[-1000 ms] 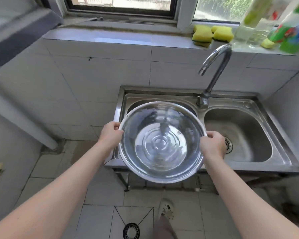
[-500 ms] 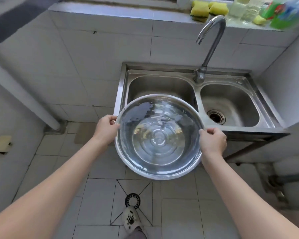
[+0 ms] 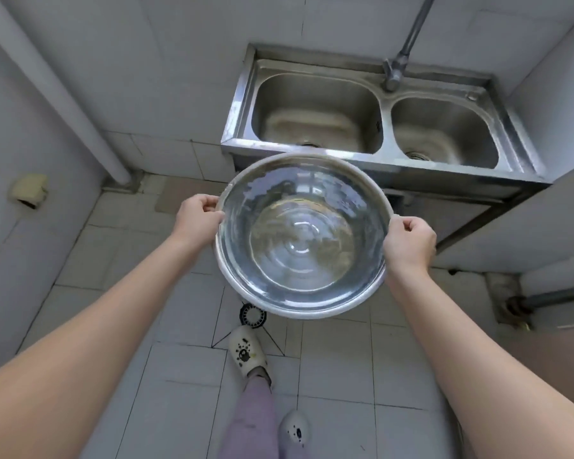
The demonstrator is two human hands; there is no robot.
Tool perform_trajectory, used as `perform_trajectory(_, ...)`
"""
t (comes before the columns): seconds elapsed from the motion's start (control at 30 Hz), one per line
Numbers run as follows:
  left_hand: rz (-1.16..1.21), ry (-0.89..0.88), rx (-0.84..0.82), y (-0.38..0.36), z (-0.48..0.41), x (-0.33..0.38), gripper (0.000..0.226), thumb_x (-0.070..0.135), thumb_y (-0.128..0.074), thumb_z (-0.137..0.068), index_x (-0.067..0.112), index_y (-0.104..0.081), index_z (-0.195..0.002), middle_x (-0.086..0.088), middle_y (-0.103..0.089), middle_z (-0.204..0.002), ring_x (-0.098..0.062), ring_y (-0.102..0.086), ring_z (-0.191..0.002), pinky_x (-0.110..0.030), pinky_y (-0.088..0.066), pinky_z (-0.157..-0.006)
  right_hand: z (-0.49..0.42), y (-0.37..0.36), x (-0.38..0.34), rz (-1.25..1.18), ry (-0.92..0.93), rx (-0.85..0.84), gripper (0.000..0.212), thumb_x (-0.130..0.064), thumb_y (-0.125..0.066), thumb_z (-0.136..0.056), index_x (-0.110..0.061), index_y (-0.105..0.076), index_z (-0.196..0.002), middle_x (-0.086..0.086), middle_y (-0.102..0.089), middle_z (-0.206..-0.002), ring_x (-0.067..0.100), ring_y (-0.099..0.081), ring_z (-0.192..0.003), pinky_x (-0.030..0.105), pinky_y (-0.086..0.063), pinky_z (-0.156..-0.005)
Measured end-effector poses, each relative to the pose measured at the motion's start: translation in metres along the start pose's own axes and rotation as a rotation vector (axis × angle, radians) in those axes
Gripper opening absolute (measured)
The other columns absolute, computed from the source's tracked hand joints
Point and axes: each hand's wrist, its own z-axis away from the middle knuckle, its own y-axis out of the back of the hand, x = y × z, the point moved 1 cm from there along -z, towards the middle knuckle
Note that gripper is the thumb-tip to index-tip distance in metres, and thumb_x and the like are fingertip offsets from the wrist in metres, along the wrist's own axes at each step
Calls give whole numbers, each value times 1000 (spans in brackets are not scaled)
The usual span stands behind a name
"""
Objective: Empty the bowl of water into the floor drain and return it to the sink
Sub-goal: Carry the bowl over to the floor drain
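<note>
Left hand [image 3: 198, 218] and right hand [image 3: 410, 241] are clamping opposite rim edges of the steel bowl [image 3: 300, 286], holding it level between them, above the floor drain [image 3: 252, 315]. Likely heavy with sloshing water, rigid, slick; 2-handed rim hold suits tipping.

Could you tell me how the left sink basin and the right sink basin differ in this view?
The left sink basin looks wider than the right sink basin. The bowl rim hides part of the left basin's drain, whereas the right basin's drain shows more fully. Both are steel and hold nothing.
</note>
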Motion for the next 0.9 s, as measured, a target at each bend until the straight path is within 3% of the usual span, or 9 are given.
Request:
perform_trajectory(0.1, -8, 35, 6, 3, 28, -22, 31, -3, -56, -80, 6, -63, -110, -6, -63, -85, -19, -58, -78, -37, -51, -81, 20, 8, 26, 10, -17, -43, 19, -21, -47, -92, -13, -59, -81, -1, -60, -77, 23, -56, -85, 38, -49, -81)
perform_trajectory(0.23, -29, 96, 6, 7, 58, -59, 26, -2, -55, -81, 12, -62, -102, -11, -63, -94, -24, -60, -84, -45, -52, -85, 40, 10, 62, 29, -43, -81, 17, -21, -47, -93, -14, -58, -83, -8, -55, -71, 22, -57, -84, 34, -45, -76)
perform_trajectory(0.33, -47, 131, -2, 8, 72, -88, 26, 0, -55, -83, 11, -61, -105, -11, -59, -91, -24, -57, -83, -48, -51, -87, 53, 4, 89, 54, -37, -114, 17, -25, -49, -94, -13, -59, -85, -3, -58, -77, 22, -56, -83, 33, -43, -75)
perform_trajectory(0.57, -120, 155, -17, 5, 68, -157, 23, 2, -54, -87, 15, -59, -105, -5, -52, -83, -22, -52, -78, -48, -51, -86, 77, -27, 153, 122, -104, -147, 22, -35, -50, -94, -16, -57, -87, -10, -55, -73, 20, -55, -80, 34, -43, -74)
perform_trajectory(0.7, -146, 186, -15, -1, 52, -205, 20, 7, -53, -89, 23, -56, -100, -1, -52, -83, -20, -52, -78, -47, -52, -84, 84, -55, 188, 167, -138, -161, 26, -38, -48, -95, -15, -56, -87, -10, -53, -72, 17, -52, -73, 32, -38, -65)
perform_trajectory(0.9, -188, 233, -10, -21, 19, -277, 18, 10, -53, -89, 24, -56, -99, 5, -52, -77, -18, -52, -75, -43, -50, -84, 81, -105, 243, 237, -186, -177, 29, -41, -49, -95, -14, -56, -86, -8, -53, -71, 22, -54, -80, 36, -43, -75)
